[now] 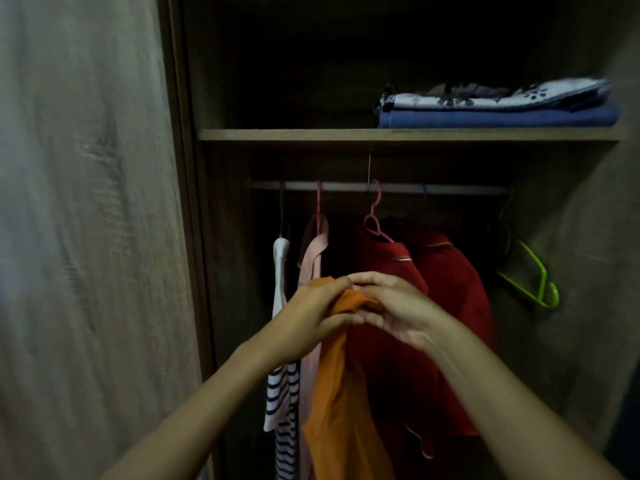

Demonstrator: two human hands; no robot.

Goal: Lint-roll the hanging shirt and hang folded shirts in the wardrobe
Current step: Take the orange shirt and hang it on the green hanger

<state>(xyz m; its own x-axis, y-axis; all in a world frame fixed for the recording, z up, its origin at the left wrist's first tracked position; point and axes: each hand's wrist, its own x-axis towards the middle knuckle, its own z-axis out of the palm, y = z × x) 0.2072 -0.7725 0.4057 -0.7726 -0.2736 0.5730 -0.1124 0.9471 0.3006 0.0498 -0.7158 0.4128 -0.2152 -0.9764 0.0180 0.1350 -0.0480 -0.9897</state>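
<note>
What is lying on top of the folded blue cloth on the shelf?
On the blue cloth lies a folded white cloth with dark flower prints. Something darker rests on it, too dim to identify.

Left hand: the left hand (pixel 313 315) grips the top of an orange shirt (pixel 341 403), fingers curled into the cloth.
Right hand: the right hand (pixel 394 311) pinches the same bunched top edge, touching the left hand.
Orange shirt: hangs down from both hands in front of the wardrobe (pixel 221 237) opening.
Rail: the rail (pixel 443 189) carries a striped shirt (pixel 282 403), a pink shirt (pixel 313 261), two red shirts (pixel 446 282) on pink hangers (pixel 375 216), and bare green hangers (pixel 533 282) at the right end.
Shelf: the shelf (pixel 311 134) above holds folded clothes (pixel 495 107), patterned on blue.
Door: the wardrobe door (pixel 86 220) stands open at the left.
</note>
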